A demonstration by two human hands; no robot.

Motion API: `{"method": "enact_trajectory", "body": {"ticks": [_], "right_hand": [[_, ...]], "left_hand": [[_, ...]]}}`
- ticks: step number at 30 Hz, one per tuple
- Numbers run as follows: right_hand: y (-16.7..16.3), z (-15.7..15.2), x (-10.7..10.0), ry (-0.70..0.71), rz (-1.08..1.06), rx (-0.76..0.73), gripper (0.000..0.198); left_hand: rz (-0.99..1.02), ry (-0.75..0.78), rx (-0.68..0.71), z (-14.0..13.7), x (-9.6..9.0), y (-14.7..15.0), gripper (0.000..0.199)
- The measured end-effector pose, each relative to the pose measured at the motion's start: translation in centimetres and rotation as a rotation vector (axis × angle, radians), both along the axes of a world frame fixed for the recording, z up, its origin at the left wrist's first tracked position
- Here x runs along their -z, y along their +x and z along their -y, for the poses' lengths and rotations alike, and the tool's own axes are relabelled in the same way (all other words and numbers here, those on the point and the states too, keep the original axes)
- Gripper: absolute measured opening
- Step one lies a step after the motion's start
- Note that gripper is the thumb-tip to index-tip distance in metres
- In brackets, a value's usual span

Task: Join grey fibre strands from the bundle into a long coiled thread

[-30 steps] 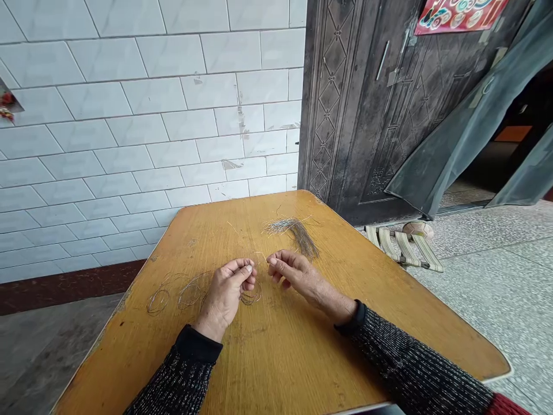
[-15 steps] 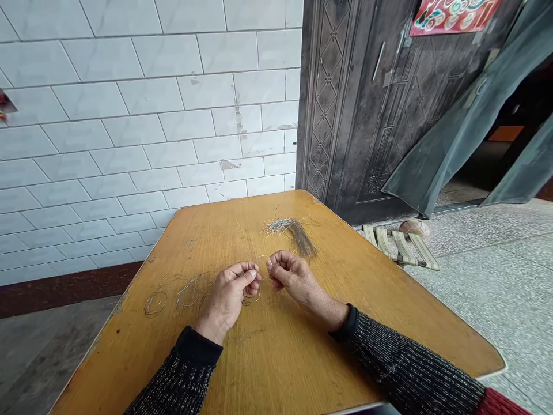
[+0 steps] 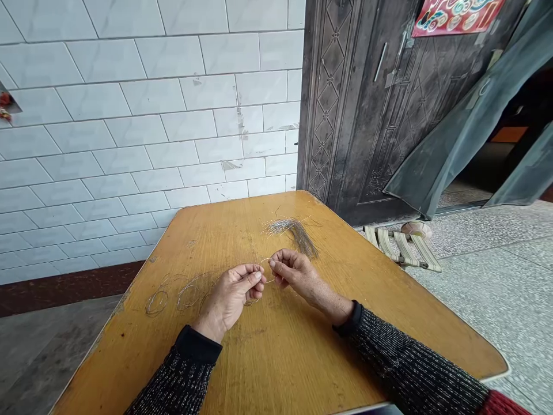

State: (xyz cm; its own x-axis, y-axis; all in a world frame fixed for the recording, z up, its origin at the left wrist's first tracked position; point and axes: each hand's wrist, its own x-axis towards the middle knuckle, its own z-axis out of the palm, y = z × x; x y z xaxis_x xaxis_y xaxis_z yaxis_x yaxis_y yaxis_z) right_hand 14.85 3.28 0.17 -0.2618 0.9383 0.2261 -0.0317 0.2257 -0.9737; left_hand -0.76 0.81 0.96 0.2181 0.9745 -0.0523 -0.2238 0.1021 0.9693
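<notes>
My left hand (image 3: 235, 291) is closed in a pinch on a thin wire (image 3: 266, 260) above the middle of the table. Close beside it, my right hand (image 3: 296, 274) pinches the same thin wire, which curves across the small gap between the fingertips. Loose wire coils (image 3: 156, 301) lie on the tabletop left of my left hand, and part of the nearest ones is hidden behind it. Beyond my right hand rests a bent bundle of thin wires (image 3: 298, 230), silvery at one end and darker at the other.
The yellow wooden table (image 3: 276, 369) has rounded corners and a pale edge. A white tiled wall (image 3: 173, 127) rises behind it. On the right are a dark carved door (image 3: 367, 115), a grey-green curtain (image 3: 458, 132) and a low strapped stool (image 3: 404, 248).
My hands have shifted slightly right, both still pinching. The wire between the fingertips now shows a wider curve. The coils and the bundle lie as before.
</notes>
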Motion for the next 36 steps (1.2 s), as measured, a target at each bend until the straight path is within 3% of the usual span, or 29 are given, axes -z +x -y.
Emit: {"method": "enact_trajectory", "body": {"ticks": [5, 10, 13, 18, 20, 23, 27, 31, 36], "right_hand": [[0.2, 0.1, 0.2, 0.227, 0.179, 0.092, 0.018], [0.5, 0.2, 0.0, 0.206, 0.165, -0.034, 0.020], [0.6, 0.1, -0.1, 0.241, 0.245, 0.054, 0.019], [0.6, 0.2, 0.0, 0.412, 0.480, 0.172, 0.016], [0.6, 0.5, 0.0, 0.527, 0.582, 0.223, 0.015], [0.9, 1.0, -0.3, 0.829, 0.753, 0.329, 0.016], [1.2, 1.6, -0.9, 1.176, 1.055, 0.301, 0.024], [1.3, 1.6, -1.4, 1.200, 1.287, 0.336, 0.017], [1.3, 1.6, -1.9, 1.163, 1.360, 0.402, 0.013]], "left_hand": [[-0.053, -0.003, 0.027, 0.0, 0.3, 0.1, 0.021], [-0.122, 0.020, 0.004, -0.1, 0.4, 0.0, 0.022], [-0.169, 0.035, 0.009, 0.0, 0.3, 0.0, 0.022], [-0.259, 0.073, 0.030, 0.2, 0.1, 0.2, 0.017], [-0.291, 0.076, -0.005, 0.1, 0.2, 0.2, 0.015], [-0.376, 0.105, -0.103, -0.3, 0.6, 0.2, 0.011], [-0.529, 0.236, -0.144, -0.6, 1.0, 0.2, 0.009], [-0.551, 0.268, -0.153, -0.5, 1.1, 0.3, 0.007], [-0.394, 0.182, -0.104, -0.2, 0.6, 0.5, 0.012]]}}
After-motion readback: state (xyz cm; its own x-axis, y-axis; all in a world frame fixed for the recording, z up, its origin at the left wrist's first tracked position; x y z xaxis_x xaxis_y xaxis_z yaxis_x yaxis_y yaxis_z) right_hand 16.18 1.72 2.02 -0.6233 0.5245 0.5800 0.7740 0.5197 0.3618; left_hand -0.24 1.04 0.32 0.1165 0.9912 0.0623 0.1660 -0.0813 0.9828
